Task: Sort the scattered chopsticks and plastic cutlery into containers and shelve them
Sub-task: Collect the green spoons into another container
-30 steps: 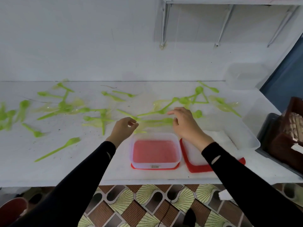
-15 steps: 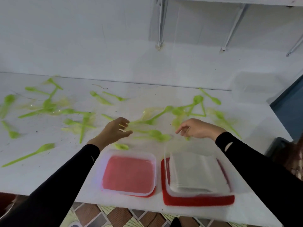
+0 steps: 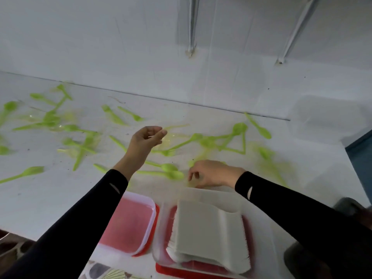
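The left hand (image 3: 146, 140) is held up, loosely curled; the right hand (image 3: 211, 173) is curled downward; grasps cannot be told. Green cutlery (image 3: 174, 175) is scattered.

bright, flat, cool light; shadows on the table (image 3: 50, 198) are faint and soft. motion blur smears the cutlery (image 3: 265, 155) at right and the near containers (image 3: 154, 214). wide-angle bend curves the table's back edge and the brackets (image 3: 192, 27).
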The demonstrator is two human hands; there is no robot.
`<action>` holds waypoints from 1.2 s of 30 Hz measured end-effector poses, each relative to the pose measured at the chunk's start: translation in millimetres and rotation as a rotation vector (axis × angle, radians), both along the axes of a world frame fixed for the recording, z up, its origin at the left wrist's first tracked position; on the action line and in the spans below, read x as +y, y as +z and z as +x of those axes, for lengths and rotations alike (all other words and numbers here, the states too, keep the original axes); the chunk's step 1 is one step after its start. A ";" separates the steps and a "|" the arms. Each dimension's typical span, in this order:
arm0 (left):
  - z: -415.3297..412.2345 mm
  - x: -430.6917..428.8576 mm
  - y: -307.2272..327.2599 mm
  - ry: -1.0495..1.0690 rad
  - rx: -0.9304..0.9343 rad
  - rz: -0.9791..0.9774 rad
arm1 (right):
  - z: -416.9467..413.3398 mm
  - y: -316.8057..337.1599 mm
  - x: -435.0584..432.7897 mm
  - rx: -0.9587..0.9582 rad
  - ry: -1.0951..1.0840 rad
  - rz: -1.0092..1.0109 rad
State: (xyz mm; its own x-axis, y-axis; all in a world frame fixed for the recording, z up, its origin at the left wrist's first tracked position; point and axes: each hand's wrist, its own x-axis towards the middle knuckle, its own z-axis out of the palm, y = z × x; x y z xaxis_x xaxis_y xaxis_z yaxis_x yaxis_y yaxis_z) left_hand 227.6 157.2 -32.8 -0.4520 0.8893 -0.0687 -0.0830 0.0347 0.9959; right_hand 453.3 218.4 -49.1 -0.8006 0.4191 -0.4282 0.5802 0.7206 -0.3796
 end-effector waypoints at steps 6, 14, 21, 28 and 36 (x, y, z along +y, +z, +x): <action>21.4 24.2 10.6 -0.010 -0.023 0.012 | 14.8 -0.7 7.6 0.027 0.062 0.055; 47.0 34.5 17.4 0.008 0.029 0.030 | 9.6 -7.5 9.9 0.117 0.166 0.180; 3.9 19.0 13.2 0.140 -0.109 -0.006 | -9.3 -6.9 23.4 0.105 0.227 0.357; -19.9 18.0 10.0 0.212 -0.388 0.068 | -21.4 -11.2 30.0 0.093 0.237 0.310; 1.7 49.5 12.2 0.147 -0.527 0.098 | 11.0 0.1 54.9 0.137 0.005 0.182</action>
State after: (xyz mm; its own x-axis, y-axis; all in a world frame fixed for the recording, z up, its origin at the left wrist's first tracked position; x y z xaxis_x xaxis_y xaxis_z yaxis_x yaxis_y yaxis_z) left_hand 229.3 206.7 -20.5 -0.4990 0.8328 -0.2395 -0.5676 -0.1052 0.8166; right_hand 464.2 273.3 -49.0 -0.8483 0.4754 -0.2332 0.5286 0.7870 -0.3183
